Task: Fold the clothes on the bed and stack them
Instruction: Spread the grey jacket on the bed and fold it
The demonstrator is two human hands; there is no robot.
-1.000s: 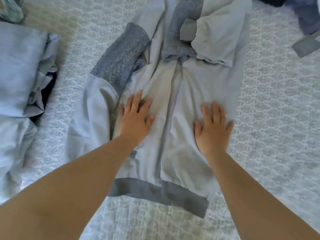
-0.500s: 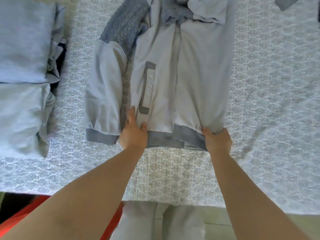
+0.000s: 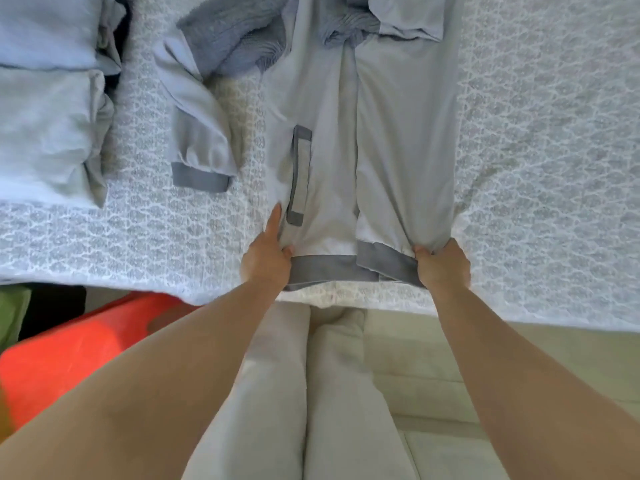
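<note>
A light grey jacket (image 3: pixel 346 168) with darker grey knit trim lies front-up on the bed, its hem at the bed's near edge. My left hand (image 3: pixel 268 258) grips the hem's left corner, forefinger stretched along the fabric beside the pocket. My right hand (image 3: pixel 441 268) grips the hem's right corner, fingers curled round the bunched cloth. The jacket's left sleeve (image 3: pixel 201 147) lies apart from the body, cuff toward me. Its right sleeve is folded in near the collar. A stack of folded pale clothes (image 3: pixel 48 109) sits at the left of the bed.
The bed has a white patterned cover (image 3: pixel 540 168); its near edge runs across the middle of the view. An orange-red object (image 3: pixel 76 355) stands on the floor at lower left. My legs in pale trousers (image 3: pixel 304 393) stand against the bed.
My hands slid from the jacket's middle down to its hem and took hold of both corners, pulling the jacket straight toward the bed's edge. The left sleeve now lies clear of the body.
</note>
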